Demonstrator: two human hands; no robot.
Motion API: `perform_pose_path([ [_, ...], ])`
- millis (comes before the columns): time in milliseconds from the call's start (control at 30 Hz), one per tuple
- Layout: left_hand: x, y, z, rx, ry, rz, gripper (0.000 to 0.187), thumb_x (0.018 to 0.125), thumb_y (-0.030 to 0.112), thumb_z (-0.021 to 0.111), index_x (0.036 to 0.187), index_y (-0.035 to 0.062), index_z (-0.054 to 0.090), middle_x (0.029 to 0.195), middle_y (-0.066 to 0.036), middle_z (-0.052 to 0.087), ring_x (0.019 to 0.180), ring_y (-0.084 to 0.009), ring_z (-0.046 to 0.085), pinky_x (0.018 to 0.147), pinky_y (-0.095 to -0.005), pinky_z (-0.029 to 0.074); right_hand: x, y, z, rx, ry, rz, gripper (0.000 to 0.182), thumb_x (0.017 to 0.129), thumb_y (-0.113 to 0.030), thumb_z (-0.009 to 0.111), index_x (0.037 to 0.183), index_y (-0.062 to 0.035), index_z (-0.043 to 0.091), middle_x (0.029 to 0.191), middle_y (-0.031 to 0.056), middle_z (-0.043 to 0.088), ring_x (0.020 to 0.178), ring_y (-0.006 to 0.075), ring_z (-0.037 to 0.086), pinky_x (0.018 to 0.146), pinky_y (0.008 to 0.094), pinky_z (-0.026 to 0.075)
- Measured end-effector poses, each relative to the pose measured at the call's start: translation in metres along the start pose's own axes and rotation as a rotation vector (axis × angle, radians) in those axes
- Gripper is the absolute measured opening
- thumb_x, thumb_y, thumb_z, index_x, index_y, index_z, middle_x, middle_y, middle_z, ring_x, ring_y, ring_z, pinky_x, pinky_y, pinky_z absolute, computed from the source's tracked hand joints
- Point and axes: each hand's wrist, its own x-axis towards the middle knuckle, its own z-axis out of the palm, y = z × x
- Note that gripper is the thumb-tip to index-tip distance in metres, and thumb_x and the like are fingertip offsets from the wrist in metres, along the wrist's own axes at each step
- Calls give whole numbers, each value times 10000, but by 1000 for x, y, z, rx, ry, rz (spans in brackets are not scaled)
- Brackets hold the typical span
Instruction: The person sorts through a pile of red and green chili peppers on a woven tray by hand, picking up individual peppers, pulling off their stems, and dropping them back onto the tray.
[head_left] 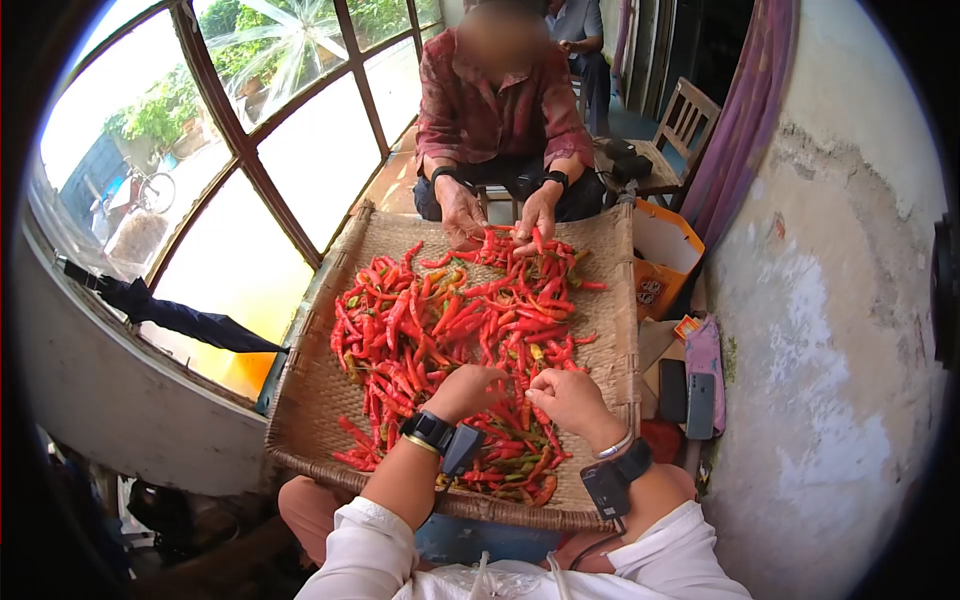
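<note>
Red chili peppers [405,315], some with green or yellowish parts, lie heaped on a shallow woven tray [300,400]. Over the near half of the heap, my left hand [468,392] has its fingers drawn together, pointing right. Facing it a short way off is my right hand [575,400], thumb and fingers curled in a pinch. What either hand holds, if anything, is too small and hidden among the red peppers to make out. Both my wrists carry strapped-on dark devices.
Across the tray, a person in a red patterned shirt [495,110] handles peppers with both hands. Another person sits behind. An orange box [665,250], phones [700,405] and a wooden chair [685,125] stand or lie at right. A folded umbrella [200,322] rests by the left window.
</note>
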Motion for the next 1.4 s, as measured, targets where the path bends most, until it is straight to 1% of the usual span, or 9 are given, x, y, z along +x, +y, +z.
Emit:
perform_pose_path([
  [33,-4,8,1,167,-212,15,306,708,230,660,990,116,629,887,-121,627,851,-282,596,733,-380,472,0,0,2,-25,-53,-2,212,758,-293,611,797,-86,628,703,96,629,672,271,609,600,373,467],
  [400,-1,-5,18,333,-230,120,175,684,197,618,839,121,648,762,-86,617,740,-252,601,656,-376,473,-3,3,12,-174,-90,-81,187,744,-230,617,841,-70,621,698,93,623,667,261,605,607,370,463],
  [567,-4,11,9,85,-60,241,124,688,166,613,780,82,620,747,-105,614,736,-287,600,628,-404,461,-2,17,25,-300,113,-441,223,741,-248,631,872,-72,593,726,145,612,712,324,598,657,432,465],
  [800,-6,30,-5,-249,8,247,145,746,125,641,859,45,597,710,-95,608,645,-209,599,604,-314,468,-5,-2,7,-331,-86,-112,212,760,-252,613,831,-56,570,712,156,606,709,332,595,625,435,465],
  [1100,-6,22,-23,-337,-179,47,166,806,175,616,884,29,627,643,-54,601,574,-111,566,555,-259,465,4,0,-8,-117,150,-43,207,789,-231,580,935,-85,594,718,142,620,697,328,597,611,417,467],
  [1167,0,13,-27,-482,-49,-203,187,837,197,585,879,18,622,652,-26,584,587,-78,539,562,-249,456,4,-9,-16,-72,184,-5,219,787,-235,585,949,-87,597,725,135,623,689,322,601,606,409,470],
  [1233,9,-1,-18,-1110,333,-187,331,875,220,544,1125,4,529,794,-8,598,607,-56,535,524,-206,449,3,-8,-19,-98,171,13,225,780,-236,594,946,-85,589,730,134,623,707,318,602,612,408,469],
  [1300,16,-4,-14,-1134,463,-207,406,877,247,541,1183,-13,480,913,-48,601,670,-80,558,539,-210,456,2,-7,-17,-155,133,-6,227,775,-238,599,938,-80,587,733,133,622,720,314,603,623,407,469],
  [1400,19,-5,13,-380,272,18,415,830,238,581,1172,25,487,1014,-120,573,770,-254,584,675,-323,483,3,-5,-14,-251,47,-22,231,768,-247,608,909,-66,584,743,131,620,748,309,603,645,411,469],
])
